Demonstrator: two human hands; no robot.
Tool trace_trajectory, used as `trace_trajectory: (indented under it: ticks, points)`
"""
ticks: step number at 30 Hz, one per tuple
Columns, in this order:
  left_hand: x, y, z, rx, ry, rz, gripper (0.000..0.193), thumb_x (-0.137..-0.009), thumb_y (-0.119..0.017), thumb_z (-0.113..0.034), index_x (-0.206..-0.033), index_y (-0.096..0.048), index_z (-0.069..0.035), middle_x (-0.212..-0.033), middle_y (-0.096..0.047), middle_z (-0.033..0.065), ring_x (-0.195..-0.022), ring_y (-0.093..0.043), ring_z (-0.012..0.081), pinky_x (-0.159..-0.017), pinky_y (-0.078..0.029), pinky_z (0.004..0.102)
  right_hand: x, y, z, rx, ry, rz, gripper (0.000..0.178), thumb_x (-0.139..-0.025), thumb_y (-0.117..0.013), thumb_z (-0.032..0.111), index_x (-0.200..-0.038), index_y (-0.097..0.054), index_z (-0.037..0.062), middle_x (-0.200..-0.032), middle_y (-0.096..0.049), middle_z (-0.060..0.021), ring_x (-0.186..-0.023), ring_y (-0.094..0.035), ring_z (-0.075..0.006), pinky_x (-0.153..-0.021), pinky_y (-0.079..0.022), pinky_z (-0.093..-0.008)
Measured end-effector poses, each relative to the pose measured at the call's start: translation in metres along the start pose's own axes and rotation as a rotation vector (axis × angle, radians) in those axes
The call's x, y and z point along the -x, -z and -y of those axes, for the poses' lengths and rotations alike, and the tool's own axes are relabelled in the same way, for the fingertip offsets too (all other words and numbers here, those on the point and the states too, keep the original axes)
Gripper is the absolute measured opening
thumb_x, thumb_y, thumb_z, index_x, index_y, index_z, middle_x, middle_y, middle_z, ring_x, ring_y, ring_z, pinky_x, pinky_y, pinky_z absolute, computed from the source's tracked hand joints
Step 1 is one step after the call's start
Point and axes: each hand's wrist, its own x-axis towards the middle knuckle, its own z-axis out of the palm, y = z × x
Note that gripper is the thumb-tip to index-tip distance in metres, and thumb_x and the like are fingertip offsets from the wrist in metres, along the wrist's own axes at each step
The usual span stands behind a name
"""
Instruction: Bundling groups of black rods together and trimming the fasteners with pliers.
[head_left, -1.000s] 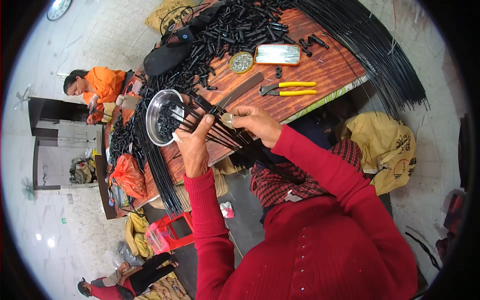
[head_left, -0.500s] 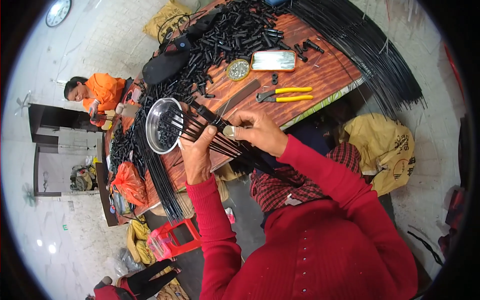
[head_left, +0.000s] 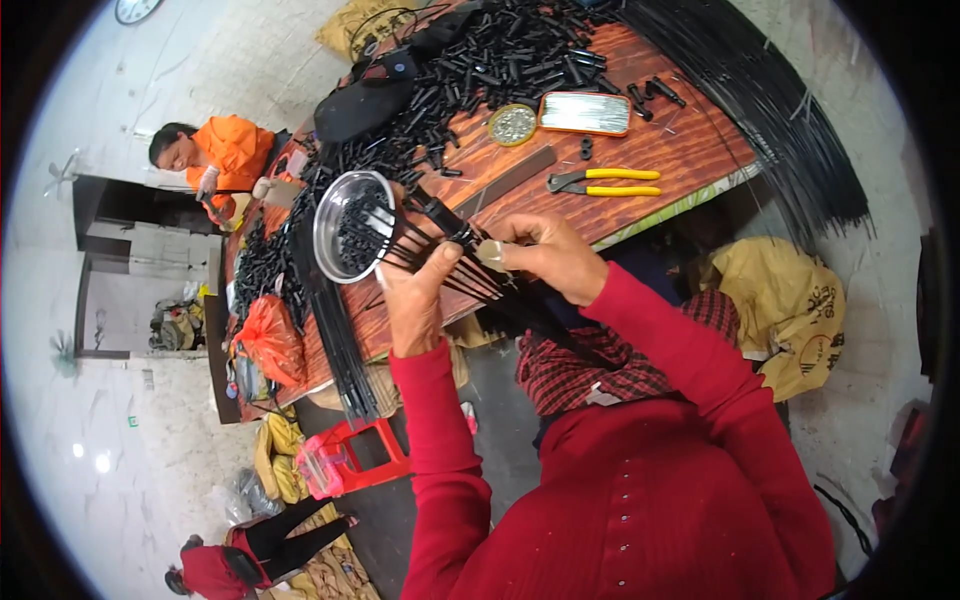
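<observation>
My left hand is closed round a bundle of thin black rods that look like umbrella ribs. Their pale tips fan out over a steel bowl of small black parts. A black plastic sleeve sits at the top of the bundle, between my hands. My right hand pinches at the sleeve's lower end, where the rods meet it; a pale covering wraps the thumb. Fingers hide exactly what the pinch holds. The rods' lower ends run down toward my checked lap.
On the wooden table lie yellow-handled pliers, a metal bar, a tray of silvery pins, a round tin and heaped black sleeves. Long rods overhang the right end. A co-worker in orange sits far left.
The whole view has shifted, so the table and its things appear further right. My hands keep nearly the same hold on the rods and sleeve. The person at lower left has come further into view.
</observation>
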Motion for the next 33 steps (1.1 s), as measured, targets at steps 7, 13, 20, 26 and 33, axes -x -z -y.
trace_trajectory:
  ticks: [7, 13, 20, 26, 33]
  points:
    - [0.003, -0.001, -0.016, -0.084, 0.024, -0.021, 0.032, -0.071, -0.078, 0.004, -0.101, -0.067, 0.004, -0.088, -0.07, 0.0071, -0.076, -0.066, 0.0136, -0.073, -0.055, 0.0258, 0.0, -0.002, -0.003, 0.145, 0.119, -0.048, 0.017, -0.083, -0.075, 0.014, -0.091, -0.07, -0.0006, -0.079, -0.067, -0.0008, -0.072, -0.059, -0.0053, -0.064, -0.047, -0.0238]
    - [0.003, -0.003, -0.014, -0.149, -0.006, -0.054, 0.034, -0.073, -0.078, 0.001, -0.105, -0.068, 0.005, -0.09, -0.069, 0.0067, -0.077, -0.065, 0.0135, -0.074, -0.054, 0.0259, 0.001, 0.0, 0.006, 0.157, 0.01, -0.002, 0.011, -0.088, -0.07, 0.015, -0.089, -0.068, 0.0041, -0.077, -0.059, 0.0055, -0.068, -0.048, -0.0012, -0.059, -0.037, -0.0202]
    - [0.002, -0.008, -0.007, -0.18, -0.035, -0.096, 0.034, -0.076, -0.079, -0.003, -0.105, -0.065, 0.007, -0.095, -0.068, 0.0082, -0.084, -0.064, 0.0155, -0.078, -0.053, 0.0279, 0.001, -0.005, -0.003, 0.217, 0.232, -0.094, 0.012, -0.089, -0.067, 0.01, -0.093, -0.068, -0.0009, -0.078, -0.063, 0.0005, -0.072, -0.055, -0.0057, -0.063, -0.045, -0.0258]
    - [0.001, -0.007, -0.004, -0.311, -0.039, -0.12, 0.034, -0.075, -0.08, -0.003, -0.104, -0.066, 0.006, -0.094, -0.068, 0.0081, -0.081, -0.063, 0.0149, -0.076, -0.052, 0.0278, 0.006, -0.009, 0.002, 0.557, 0.387, -0.247, 0.012, -0.087, -0.066, 0.007, -0.093, -0.065, -0.0038, -0.069, -0.061, -0.0072, -0.067, -0.054, -0.0071, -0.061, -0.046, -0.0288]
    - [-0.001, -0.007, -0.007, -0.175, -0.071, 0.0, 0.035, -0.074, -0.08, -0.003, -0.105, -0.067, 0.006, -0.095, -0.069, 0.008, -0.081, -0.064, 0.015, -0.077, -0.052, 0.0273, -0.006, 0.004, -0.003, 0.494, 0.257, -0.154, 0.021, -0.081, -0.07, 0.019, -0.091, -0.07, 0.0003, -0.079, -0.069, -0.0165, -0.069, -0.068, -0.0276, -0.063, -0.05, -0.038]
